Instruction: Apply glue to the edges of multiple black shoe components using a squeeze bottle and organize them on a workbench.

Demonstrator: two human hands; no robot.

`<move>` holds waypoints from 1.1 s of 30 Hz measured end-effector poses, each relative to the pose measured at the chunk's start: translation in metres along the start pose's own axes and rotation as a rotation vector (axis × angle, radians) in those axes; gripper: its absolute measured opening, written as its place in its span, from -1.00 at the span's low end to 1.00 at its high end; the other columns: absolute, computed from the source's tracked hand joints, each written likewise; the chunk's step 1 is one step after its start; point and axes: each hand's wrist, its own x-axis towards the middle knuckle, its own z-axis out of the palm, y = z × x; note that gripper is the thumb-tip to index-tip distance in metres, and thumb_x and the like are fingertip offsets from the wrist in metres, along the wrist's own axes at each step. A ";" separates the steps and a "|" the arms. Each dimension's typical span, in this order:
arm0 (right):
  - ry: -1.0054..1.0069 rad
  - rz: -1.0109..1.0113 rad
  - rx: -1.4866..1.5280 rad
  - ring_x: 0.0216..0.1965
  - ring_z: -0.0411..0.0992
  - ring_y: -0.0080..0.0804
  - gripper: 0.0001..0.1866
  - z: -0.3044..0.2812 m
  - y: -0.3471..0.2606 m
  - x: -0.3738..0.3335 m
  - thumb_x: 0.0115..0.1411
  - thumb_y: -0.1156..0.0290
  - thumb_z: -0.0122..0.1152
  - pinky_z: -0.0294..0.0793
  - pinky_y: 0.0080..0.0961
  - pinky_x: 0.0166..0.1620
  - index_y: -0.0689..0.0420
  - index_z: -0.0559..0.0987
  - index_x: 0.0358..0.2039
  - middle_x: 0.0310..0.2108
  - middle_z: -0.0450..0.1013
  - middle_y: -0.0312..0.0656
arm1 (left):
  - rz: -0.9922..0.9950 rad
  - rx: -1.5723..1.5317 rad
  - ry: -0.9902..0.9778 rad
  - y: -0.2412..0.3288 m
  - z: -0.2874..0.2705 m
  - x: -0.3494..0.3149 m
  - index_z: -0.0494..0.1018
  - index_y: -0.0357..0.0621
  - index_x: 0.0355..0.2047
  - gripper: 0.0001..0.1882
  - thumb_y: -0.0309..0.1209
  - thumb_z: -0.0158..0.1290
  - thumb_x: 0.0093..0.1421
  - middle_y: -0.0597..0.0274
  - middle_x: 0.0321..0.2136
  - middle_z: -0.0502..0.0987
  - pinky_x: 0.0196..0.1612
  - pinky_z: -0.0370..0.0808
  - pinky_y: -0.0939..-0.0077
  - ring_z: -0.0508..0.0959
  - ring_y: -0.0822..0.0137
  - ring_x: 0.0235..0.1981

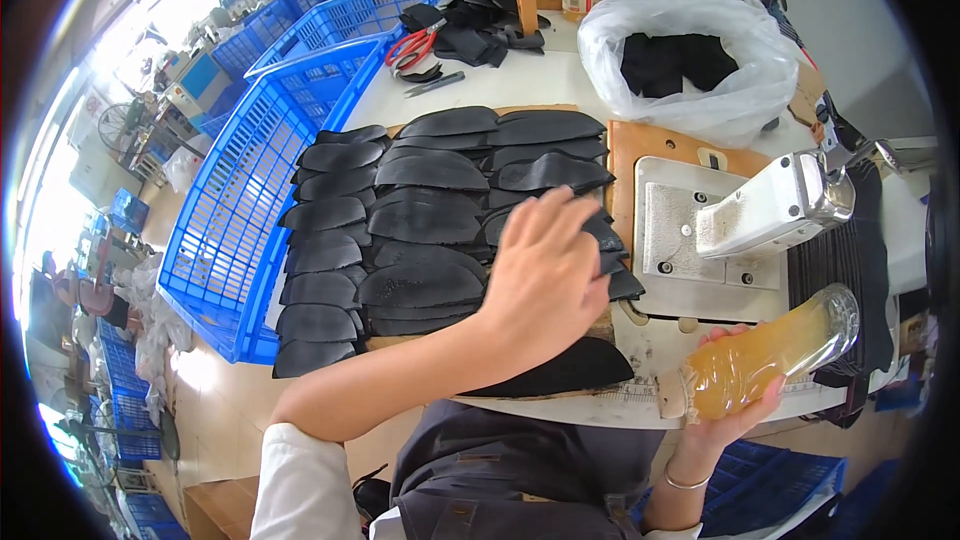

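Observation:
Rows of overlapping black curved pieces [430, 215], in several stacks, cover a board on the white table before me. My left hand [545, 275] reaches across the right-hand column of pieces. Its fingers are bent but apart, with nothing visible in them; whether the fingertips touch the pieces I cannot tell. My right hand [755, 405] is closed round a clear plastic bottle [765, 355] of amber liquid. The bottle lies tilted, its pale wrapped tip pointing left and down over the table's front edge. One larger black piece [560, 368] lies near that edge, partly behind my left forearm.
A white sewing machine [765, 215] stands at the right. Behind it is a plastic bag [690, 50] holding black pieces. Red-handled scissors [415, 48], grey snips [435, 85] and black scraps [480, 20] lie at the back. Blue crates [235, 230] line the left side.

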 end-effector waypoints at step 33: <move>-0.564 -0.135 -0.674 -0.14 0.38 -0.13 -0.10 0.109 0.031 -0.032 0.05 -0.21 0.07 0.41 -0.23 -0.05 0.26 0.09 0.16 -0.15 0.30 0.03 | 0.207 -0.081 0.168 -0.041 -0.040 -0.166 0.55 -0.23 -0.36 -0.79 -0.51 0.13 -0.09 0.10 -0.26 0.54 -0.26 0.57 0.50 0.59 0.24 -0.24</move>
